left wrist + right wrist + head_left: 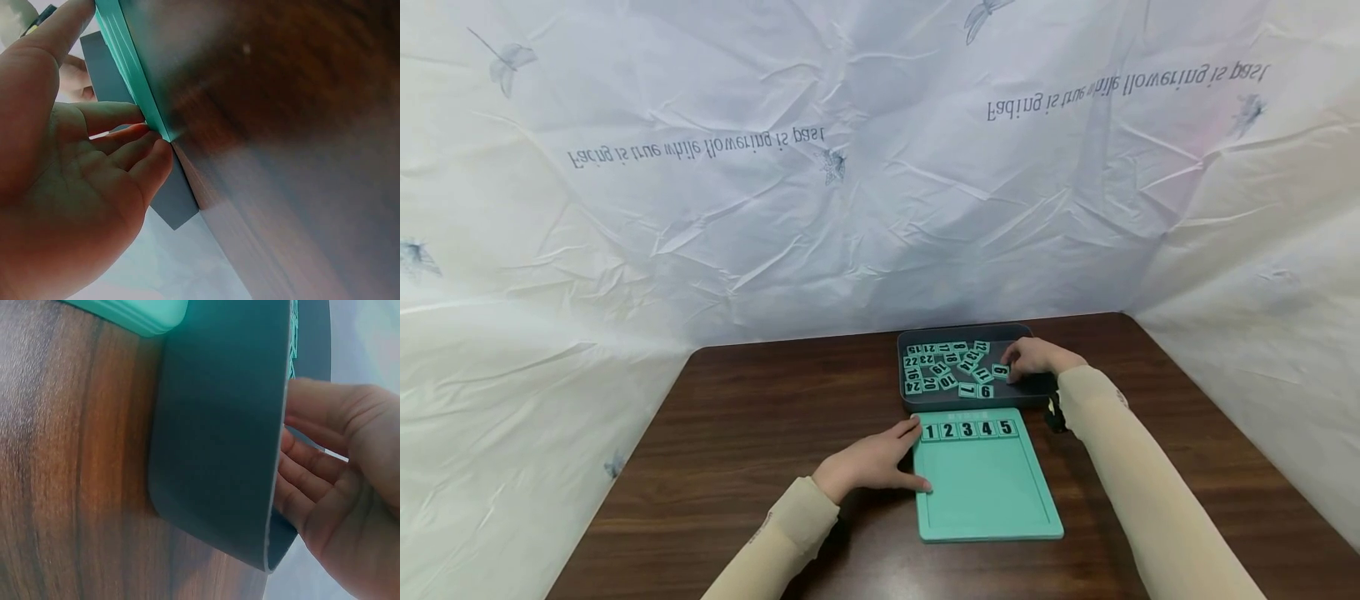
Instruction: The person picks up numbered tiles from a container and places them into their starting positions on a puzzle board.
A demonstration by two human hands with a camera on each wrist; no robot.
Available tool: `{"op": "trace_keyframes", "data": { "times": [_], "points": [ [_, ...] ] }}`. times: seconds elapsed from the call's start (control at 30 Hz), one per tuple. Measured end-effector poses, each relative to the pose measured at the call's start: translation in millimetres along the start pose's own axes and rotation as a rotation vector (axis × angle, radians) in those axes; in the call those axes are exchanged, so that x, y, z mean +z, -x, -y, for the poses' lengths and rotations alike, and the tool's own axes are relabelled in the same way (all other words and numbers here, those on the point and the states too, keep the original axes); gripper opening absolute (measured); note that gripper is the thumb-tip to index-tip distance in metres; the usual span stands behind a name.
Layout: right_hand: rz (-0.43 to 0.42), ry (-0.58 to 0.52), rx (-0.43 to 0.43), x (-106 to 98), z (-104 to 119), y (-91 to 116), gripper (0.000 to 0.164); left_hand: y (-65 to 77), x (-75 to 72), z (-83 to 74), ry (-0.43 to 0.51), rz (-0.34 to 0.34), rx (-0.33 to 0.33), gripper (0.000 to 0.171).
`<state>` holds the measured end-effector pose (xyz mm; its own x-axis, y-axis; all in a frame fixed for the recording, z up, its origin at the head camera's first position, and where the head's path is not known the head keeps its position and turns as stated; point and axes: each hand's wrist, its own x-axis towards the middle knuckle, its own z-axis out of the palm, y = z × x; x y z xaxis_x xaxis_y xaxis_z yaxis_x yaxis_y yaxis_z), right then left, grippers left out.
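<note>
The left hand [877, 461] lay with fingers spread along the near-left side of the green board [981, 483], thumb over its edge, probably to steady it. The right hand [1037, 357] dipped into the dark tray [219, 437], fingers bent beside a tile marked 6 or 9 [1001, 371]; I couldn't tell whether they pinched it. The tray stood just beyond the board, presumably so the loose number tiles [952, 358] were within easy reach. They lay at all angles, while the row of 1 to 5 [967, 430] sat straight across the board's top, apparently kept in order by its raised border.

Beneath everything was a dark, wood-grained worktop [775, 417], glossy near the person. Creased white sheeting [880, 225] hung behind and at both sides, printed with dragonflies [510, 65] and inverted lines of lettering [696, 147].
</note>
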<state>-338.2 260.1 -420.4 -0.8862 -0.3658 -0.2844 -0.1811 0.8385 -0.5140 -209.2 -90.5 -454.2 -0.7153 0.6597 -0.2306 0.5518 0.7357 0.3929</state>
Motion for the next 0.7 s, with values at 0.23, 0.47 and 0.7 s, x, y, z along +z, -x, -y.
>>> {"op": "trace_keyframes", "data": {
  "times": [0.23, 0.47, 0.7],
  "points": [
    [-0.036, -0.004, -0.025, 5, -2, -2, 0.037, 0.2, 0.5, -0.1, 0.005, 0.002, 0.002, 0.098],
    [-0.078, 0.029, -0.109, 10, -8, -3, 0.036, 1.1, 0.9, -0.2, 0.013, -0.004, 0.004, 0.098],
    [-0.148, 0.093, -0.200, 6, -2, 1, 0.038, 3.0, -0.6, 0.0, 0.020, 0.000, 0.009, 0.098]
  ]
}}
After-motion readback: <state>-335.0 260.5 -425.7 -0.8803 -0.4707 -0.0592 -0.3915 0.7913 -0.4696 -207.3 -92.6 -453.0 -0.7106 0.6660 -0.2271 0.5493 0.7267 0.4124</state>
